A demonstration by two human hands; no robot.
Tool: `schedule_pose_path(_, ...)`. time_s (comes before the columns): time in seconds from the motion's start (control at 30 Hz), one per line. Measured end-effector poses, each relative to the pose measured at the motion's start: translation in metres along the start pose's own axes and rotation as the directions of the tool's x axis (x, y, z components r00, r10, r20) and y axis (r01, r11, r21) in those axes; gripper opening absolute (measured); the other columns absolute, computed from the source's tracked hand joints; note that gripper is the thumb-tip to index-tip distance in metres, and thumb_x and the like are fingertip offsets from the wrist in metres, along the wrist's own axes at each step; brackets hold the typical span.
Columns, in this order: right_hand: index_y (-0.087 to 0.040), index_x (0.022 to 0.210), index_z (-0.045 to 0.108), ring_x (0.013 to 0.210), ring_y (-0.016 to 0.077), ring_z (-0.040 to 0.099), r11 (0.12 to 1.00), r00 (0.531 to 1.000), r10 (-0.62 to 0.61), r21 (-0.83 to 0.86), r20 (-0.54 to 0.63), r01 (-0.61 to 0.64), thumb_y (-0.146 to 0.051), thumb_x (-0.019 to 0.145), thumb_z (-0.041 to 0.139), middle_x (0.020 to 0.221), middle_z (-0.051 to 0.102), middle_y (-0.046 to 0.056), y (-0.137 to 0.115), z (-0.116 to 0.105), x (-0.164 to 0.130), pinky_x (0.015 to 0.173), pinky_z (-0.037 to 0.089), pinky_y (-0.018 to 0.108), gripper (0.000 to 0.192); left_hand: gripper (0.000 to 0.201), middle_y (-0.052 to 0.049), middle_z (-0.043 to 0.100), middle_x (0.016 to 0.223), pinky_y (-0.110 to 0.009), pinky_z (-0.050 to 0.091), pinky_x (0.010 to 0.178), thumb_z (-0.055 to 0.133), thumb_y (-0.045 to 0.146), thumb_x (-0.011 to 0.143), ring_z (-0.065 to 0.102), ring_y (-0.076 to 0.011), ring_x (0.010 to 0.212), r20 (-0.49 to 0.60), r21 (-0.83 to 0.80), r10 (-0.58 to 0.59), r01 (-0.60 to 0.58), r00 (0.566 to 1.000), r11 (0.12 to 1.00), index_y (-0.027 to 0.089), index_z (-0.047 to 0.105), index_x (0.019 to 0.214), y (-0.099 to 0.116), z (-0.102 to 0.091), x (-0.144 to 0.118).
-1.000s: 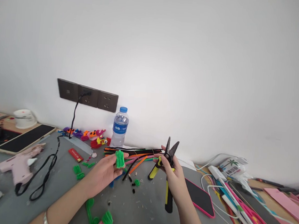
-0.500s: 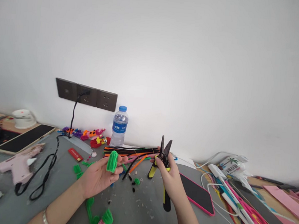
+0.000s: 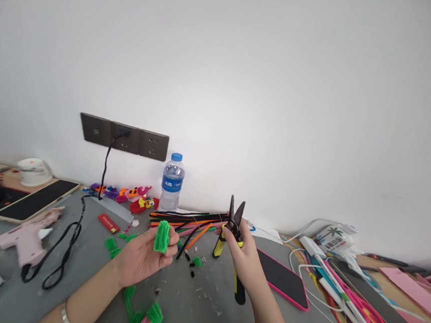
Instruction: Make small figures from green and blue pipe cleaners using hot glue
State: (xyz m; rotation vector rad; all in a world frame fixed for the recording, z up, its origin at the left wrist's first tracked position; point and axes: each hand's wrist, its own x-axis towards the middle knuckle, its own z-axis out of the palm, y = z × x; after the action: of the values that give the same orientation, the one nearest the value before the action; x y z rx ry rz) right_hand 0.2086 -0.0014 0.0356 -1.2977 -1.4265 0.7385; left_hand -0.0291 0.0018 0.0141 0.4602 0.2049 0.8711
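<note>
In my left hand [image 3: 142,259] is a fuzzy green bundle of pipe cleaner [image 3: 162,237], held upright between thumb and fingers. My right hand [image 3: 244,254] grips a pair of shears [image 3: 234,226] with yellow and black handles, blades apart and pointing up. Behind both hands lies a pile of black, orange and pink pipe cleaners [image 3: 195,222]. Below my left hand on the table are a curved green fuzzy piece [image 3: 131,309] and a pink and green fuzzy piece [image 3: 149,320]. Smaller green pieces [image 3: 112,245] lie left of my wrist.
A water bottle [image 3: 172,183] stands by the wall. To the left are a pink glue gun [image 3: 27,238] with a black cord and a phone [image 3: 38,200]. A pink-cased phone [image 3: 283,278], cables and pink scissors [image 3: 366,308] lie to the right on the grey table [image 3: 194,320].
My left fingers have curled in closer around the green bundle, which sits slightly lower. The shears in my right hand have shifted a little to the left.
</note>
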Motion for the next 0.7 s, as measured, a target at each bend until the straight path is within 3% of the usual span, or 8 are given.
schedule_pose_path(0.47,-0.021,0.104,0.055,0.094,0.0243,0.064,1.000,1.000,-0.014,-0.013,0.011,0.014,-0.047,0.088,0.053,0.097,0.066,0.008,0.0002,0.0001,-0.0003,0.082,0.050,0.034,0.030,0.023,0.000,0.047,0.075,-0.023,0.042,0.064,0.073,0.036,0.081,0.046,-0.0107,0.066,-0.003,0.096,0.033,-0.032,0.999,0.995,0.014,0.070,0.080,-0.0012,0.0012,0.0003)
schedule_pose_path(0.7,-0.022,0.104,0.056,0.094,0.0238,0.064,1.000,1.000,-0.007,-0.005,0.030,0.007,-0.048,0.089,0.052,0.099,0.067,0.008,0.0019,0.0006,-0.0008,0.084,0.049,0.034,0.030,0.033,0.004,0.038,0.071,-0.024,0.042,0.066,0.083,0.041,0.067,0.040,-0.0103,0.065,0.018,0.164,0.066,-0.068,0.998,0.984,0.016,0.062,0.074,-0.0010,-0.0045,0.0011)
